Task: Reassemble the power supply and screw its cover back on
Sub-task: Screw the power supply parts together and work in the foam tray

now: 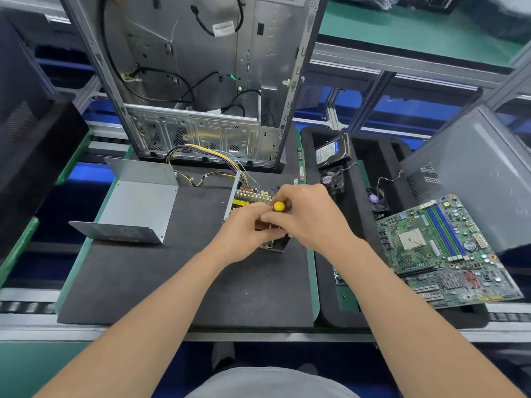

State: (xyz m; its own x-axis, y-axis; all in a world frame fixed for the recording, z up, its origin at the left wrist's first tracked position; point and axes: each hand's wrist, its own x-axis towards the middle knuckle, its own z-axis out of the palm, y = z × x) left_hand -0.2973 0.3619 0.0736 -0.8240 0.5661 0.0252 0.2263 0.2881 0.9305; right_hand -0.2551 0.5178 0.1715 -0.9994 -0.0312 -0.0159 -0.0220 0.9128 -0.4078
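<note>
Left hand (247, 228) and right hand (304, 216) curled round yellow-knobbed screwdriver (279, 206), open power supply (250, 196) beneath, folded sheet-metal cover (138, 205) apart

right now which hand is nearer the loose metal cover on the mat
Left. The left hand is over the power supply, right of the cover; the right hand is farther right again.

A black mat (161, 282) covers the bench. At its far edge a stripped computer case (201, 130) stands upright. Left of centre lies a bent metal cover (138, 205), open side up. The opened power supply (253, 196) sits mid-mat, its wires (207, 153) looping toward the case. Just beside the mat, a foam tray (324, 305) holds a hard drive (333, 152) and fans (330, 179); a circuit board (448, 254) rests tilted on its right side.
</note>
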